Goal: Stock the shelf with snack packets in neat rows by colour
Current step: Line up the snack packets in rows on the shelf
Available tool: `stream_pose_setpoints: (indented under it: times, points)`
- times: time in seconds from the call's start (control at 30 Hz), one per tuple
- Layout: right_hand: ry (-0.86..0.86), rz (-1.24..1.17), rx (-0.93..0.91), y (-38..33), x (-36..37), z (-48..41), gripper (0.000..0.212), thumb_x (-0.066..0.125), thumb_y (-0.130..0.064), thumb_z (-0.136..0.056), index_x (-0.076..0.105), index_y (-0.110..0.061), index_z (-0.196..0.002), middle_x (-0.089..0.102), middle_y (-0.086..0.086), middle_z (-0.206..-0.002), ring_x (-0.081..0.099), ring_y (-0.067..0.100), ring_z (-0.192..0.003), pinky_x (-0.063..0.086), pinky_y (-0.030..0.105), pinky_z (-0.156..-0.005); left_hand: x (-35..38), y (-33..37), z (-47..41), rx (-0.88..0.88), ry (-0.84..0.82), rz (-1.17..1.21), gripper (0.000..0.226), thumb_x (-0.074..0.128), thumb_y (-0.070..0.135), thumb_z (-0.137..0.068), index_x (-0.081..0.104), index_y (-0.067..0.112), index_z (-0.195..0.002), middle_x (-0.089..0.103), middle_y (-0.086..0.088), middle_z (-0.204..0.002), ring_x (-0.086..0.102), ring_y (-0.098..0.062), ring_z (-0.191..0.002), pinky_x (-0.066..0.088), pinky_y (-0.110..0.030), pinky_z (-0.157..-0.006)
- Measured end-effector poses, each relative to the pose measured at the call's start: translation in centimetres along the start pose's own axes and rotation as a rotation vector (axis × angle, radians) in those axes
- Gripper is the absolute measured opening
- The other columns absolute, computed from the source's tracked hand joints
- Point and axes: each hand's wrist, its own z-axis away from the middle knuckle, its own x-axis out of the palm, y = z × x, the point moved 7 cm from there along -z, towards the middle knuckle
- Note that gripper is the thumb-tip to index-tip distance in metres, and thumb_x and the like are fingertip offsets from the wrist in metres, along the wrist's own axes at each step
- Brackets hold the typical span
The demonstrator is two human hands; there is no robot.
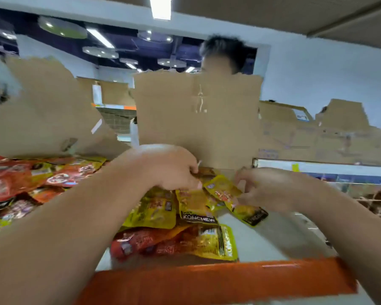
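Observation:
Yellow snack packets (156, 211) lie in a loose heap on the white shelf (257, 241), with a red packet (141, 241) in front of them. More red packets (15, 179) are piled at the left. My left hand (169, 168) reaches over the heap with curled fingers, gripping a packet edge at the back. My right hand (266, 188) pinches a tilted yellow packet (229, 194) by its right side. The frame is blurred by motion.
An orange strip (218, 280) runs along the shelf's front edge. Torn cardboard sheets (196, 115) stand behind the packets, and a person's head shows above them. A wire basket (376, 201) sits at the right. Another shelf board is overhead.

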Motion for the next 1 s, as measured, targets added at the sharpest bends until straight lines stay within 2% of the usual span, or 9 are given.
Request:
stream_pose_setpoints:
  times: [0.13,0.27,0.33,0.4,0.5,0.6,0.73,0.83,1.0]
  points:
    - [-0.015,0.14,0.011,-1.9,0.5,1.0,0.049,0.063,-0.06,-0.088,0.049,-0.043,-0.131,0.049,-0.021,-0.089,0.054,0.005,-0.087,0.047,0.028,-0.075,0.8,2.2,1.4,0.036,-0.074,-0.019,0.056,0.054,0.068,-0.095,0.068,0.025,-0.127,0.067,0.003,-0.124,0.062,-0.021,-0.109,0.047,-0.031,-0.079]
    - [-0.049,0.174,-0.032,-3.7,0.6,0.8,0.049,0.066,-0.056,-0.088,0.053,-0.038,-0.131,0.058,-0.013,-0.1,0.058,0.007,-0.087,0.051,0.028,-0.073,1.3,3.0,2.2,0.041,-0.099,0.033,0.072,0.063,0.073,-0.086,0.058,0.027,-0.141,0.064,0.004,-0.13,0.061,-0.022,-0.115,0.048,-0.033,-0.085]
    - [-0.042,0.156,-0.048,-3.9,0.7,0.4,0.047,0.068,-0.051,-0.089,0.052,-0.038,-0.131,0.055,-0.014,-0.094,0.056,0.005,-0.084,0.048,0.021,-0.065,1.2,3.2,2.6,0.054,-0.1,0.061,0.072,0.068,0.07,-0.084,0.056,0.029,-0.142,0.062,0.009,-0.103,0.062,-0.017,-0.09,0.045,-0.03,-0.071]
    - [-0.027,0.1,-0.05,-3.7,0.9,0.5,0.049,0.069,-0.047,-0.089,0.05,-0.04,-0.133,0.048,-0.016,-0.09,0.051,0.001,-0.078,0.037,0.013,-0.055,1.2,3.2,2.9,0.063,-0.098,0.101,0.065,0.073,0.06,-0.083,0.055,0.037,-0.141,0.06,0.012,-0.1,0.056,-0.008,-0.073,0.045,-0.027,-0.065]
    - [0.0,0.017,-0.053,-2.8,0.7,0.8,0.05,0.071,-0.051,-0.086,0.05,-0.046,-0.13,0.052,-0.018,-0.1,0.052,-0.001,-0.086,0.04,0.013,-0.067,1.3,2.9,2.9,0.07,-0.099,0.151,0.06,0.072,0.051,-0.082,0.053,0.048,-0.139,0.06,0.013,-0.127,0.062,-0.013,-0.096,0.054,-0.031,-0.08]
    - [-0.017,-0.092,-0.068,-1.8,0.6,0.9,0.046,0.073,-0.057,-0.082,0.05,-0.053,-0.122,0.056,-0.017,-0.109,0.054,-0.004,-0.088,0.044,0.018,-0.074,1.5,3.0,2.6,0.049,-0.084,0.139,0.067,0.074,0.065,-0.08,0.053,0.044,-0.14,0.058,0.013,-0.133,0.056,-0.016,-0.108,0.051,-0.033,-0.086]
    - [-0.008,-0.051,-0.063,-1.5,0.5,0.9,0.038,0.071,-0.05,-0.087,0.055,-0.045,-0.121,0.057,-0.016,-0.107,0.054,-0.002,-0.086,0.049,0.024,-0.077,1.4,3.3,2.0,0.054,-0.049,0.092,0.067,0.077,0.053,-0.081,0.05,0.042,-0.141,0.06,0.009,-0.122,0.06,-0.018,-0.102,0.054,-0.032,-0.079]
    - [-0.002,-0.008,-0.04,-1.8,0.5,1.0,0.043,0.071,-0.054,-0.085,0.055,-0.043,-0.123,0.055,-0.016,-0.109,0.053,0.002,-0.088,0.045,0.023,-0.074,1.1,2.9,2.1,0.012,-0.04,0.049,0.074,0.078,0.055,-0.079,0.046,0.046,-0.144,0.057,0.011,-0.126,0.055,-0.016,-0.094,0.046,-0.028,-0.068]
    - [0.016,0.064,-0.036,-2.2,0.5,1.3,0.045,0.07,-0.053,-0.085,0.055,-0.04,-0.125,0.052,-0.016,-0.111,0.052,0.009,-0.095,0.04,0.021,-0.068,1.0,2.6,2.5,-0.051,-0.044,0.013,0.066,0.074,0.055,-0.083,0.048,0.04,-0.141,0.049,0.013,-0.093,0.05,-0.011,-0.073,0.036,-0.026,-0.056]
